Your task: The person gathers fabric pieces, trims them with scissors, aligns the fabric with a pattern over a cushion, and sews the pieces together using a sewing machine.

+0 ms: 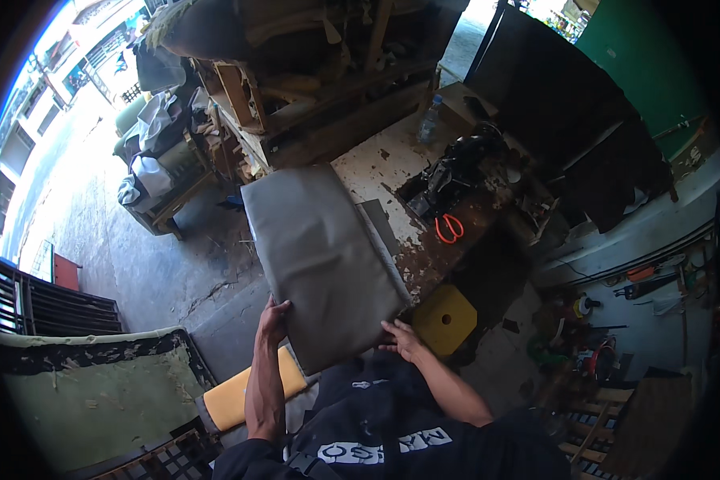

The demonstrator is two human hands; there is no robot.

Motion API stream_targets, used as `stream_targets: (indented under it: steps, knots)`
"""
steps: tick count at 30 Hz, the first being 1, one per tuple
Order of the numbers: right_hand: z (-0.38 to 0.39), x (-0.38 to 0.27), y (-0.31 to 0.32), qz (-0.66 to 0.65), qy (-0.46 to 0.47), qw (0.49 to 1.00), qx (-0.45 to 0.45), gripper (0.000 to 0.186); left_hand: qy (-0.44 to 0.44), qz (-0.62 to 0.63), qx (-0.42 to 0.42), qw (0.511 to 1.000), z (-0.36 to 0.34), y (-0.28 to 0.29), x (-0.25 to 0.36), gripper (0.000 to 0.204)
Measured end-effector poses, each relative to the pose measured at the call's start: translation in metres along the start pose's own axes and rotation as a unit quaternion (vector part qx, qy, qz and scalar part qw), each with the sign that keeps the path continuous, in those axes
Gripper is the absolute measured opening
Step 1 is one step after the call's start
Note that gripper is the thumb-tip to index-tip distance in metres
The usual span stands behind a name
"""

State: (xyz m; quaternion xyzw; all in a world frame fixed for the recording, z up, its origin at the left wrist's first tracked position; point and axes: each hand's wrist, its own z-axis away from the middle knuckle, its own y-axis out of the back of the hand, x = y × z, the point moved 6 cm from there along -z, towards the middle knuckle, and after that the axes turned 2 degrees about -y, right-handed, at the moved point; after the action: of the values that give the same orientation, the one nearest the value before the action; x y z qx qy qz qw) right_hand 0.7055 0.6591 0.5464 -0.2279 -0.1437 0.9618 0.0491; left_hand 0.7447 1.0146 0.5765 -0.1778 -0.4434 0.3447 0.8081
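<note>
A flat, grey-brown upholstery piece [320,256], like a leatherette cushion cover, lies partly on the worn worktable [376,172] and reaches over its edge toward me. My left hand [274,317] grips its left edge, thumb on top and fingers underneath. At the near right corner, my right hand [402,339] pinches the cover between thumb and fingers. To the right stands a dark sewing machine [464,164] set in the table. Orange-handled scissors [450,229] rest beside it. A small grey scrap [378,224] pokes out along the cover's right side.
A yellow stool [446,320] with a centre hole stands by my right hand. A clear bottle [430,120] is at the table's back. An orange-yellow padded piece [252,388] lies under my left forearm. A stripped sofa frame [296,104] borders the far side; a green panel [96,400] is lower left.
</note>
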Motion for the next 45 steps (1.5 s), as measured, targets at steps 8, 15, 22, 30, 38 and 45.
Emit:
stream_targets:
  steps: [8, 15, 22, 30, 38, 45]
  knots:
    - [0.036, -0.150, -0.037, -0.035, 0.291, 0.955, -0.050, 0.044, -0.264, 0.075, -0.086, 0.958, 0.058, -0.069, 0.083, 0.051]
    - [-0.077, -0.189, -0.024, 0.548, 0.430, 0.678, 0.236, 0.062, -0.347, 0.213, -0.116, 0.906, 0.096, -0.047, 0.100, 0.036]
    - [-0.134, -0.166, 0.002, 0.500, 0.353, 0.747, 0.260, 0.048, -0.312, 0.253, -0.003, 0.916, 0.105, -0.029, 0.023, 0.043]
    - [-0.116, -0.139, -0.001, 0.400, 0.455, 0.760, 0.234, 0.054, -0.328, 0.328, 0.111, 0.879, 0.102, -0.010, -0.023, 0.044]
    - [-0.131, -0.194, 0.028, 0.393, 0.421, 0.797, 0.181, 0.034, -0.317, 0.332, 0.072, 0.886, 0.085, -0.036, -0.023, 0.037]
    - [-0.042, -0.283, 0.153, 0.278, 0.472, 0.715, 0.435, 0.025, -0.297, 0.322, 0.043, 0.898, 0.066, -0.043, -0.038, 0.032]
